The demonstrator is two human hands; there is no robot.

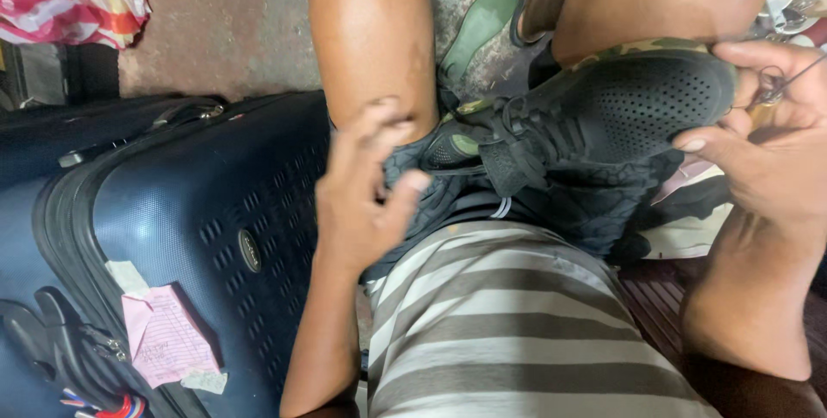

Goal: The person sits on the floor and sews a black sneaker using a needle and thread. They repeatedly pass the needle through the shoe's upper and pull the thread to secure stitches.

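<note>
Seated person, black shoe (594, 116) lying across the lap, toe toward the right hand, heel toward the left knee.

Right hand (767, 151) cups the toe end; thumb and fingers pinch a thin thread or wire (797, 71) with a small metal piece at the toe rim (too small to say whether needle or awl). Left hand (362, 198) hangs loose beside the heel, fingers half curled, holding nothing, not touching the shoe as far as I can tell.

Judgement: hand-stitching at the toe edge, mid-stitch. Next move likely calls for the left hand to steady the heel while the thread is drawn taut.

Shoe: perforated mesh upper, flat laces, camouflage trim along the sole. Striped shirt (517, 323), soft knit. Hard ribbed navy suitcase (198, 237) at the left, pink slip stuck on. A green insole (478, 26) lies on the rough concrete floor (241, 30).
</note>
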